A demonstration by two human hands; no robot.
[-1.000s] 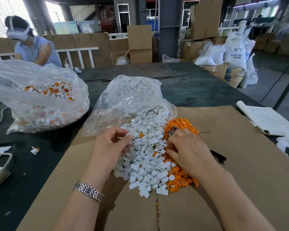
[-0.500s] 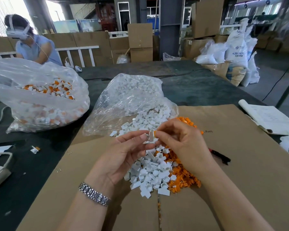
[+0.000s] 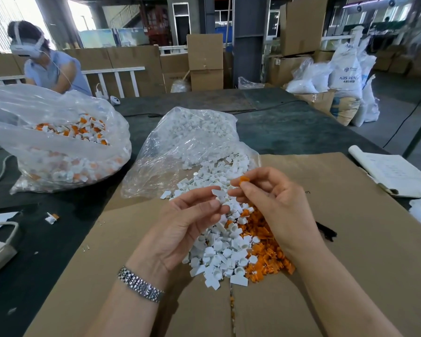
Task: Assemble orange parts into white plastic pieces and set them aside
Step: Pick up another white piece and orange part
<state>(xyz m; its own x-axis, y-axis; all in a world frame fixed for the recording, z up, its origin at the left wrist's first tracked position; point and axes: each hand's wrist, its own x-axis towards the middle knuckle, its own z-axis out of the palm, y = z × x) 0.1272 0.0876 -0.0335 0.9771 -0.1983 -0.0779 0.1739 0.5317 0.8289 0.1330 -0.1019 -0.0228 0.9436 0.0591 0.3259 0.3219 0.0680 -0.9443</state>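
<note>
The left hand (image 3: 192, 215) pinched a white piece (image 3: 218, 193) above the heap (image 3: 219, 249) on the worktop; the right hand (image 3: 272, 200) pinched an orange part (image 3: 244, 180). Misaligned, either grip might have dropped its piece into the heap.

Stacked cardboard boxes (image 3: 206, 62), daylit warehouse

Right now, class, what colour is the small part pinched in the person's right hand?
Orange. The small part in the right hand shows in the head view, the only one.
</note>
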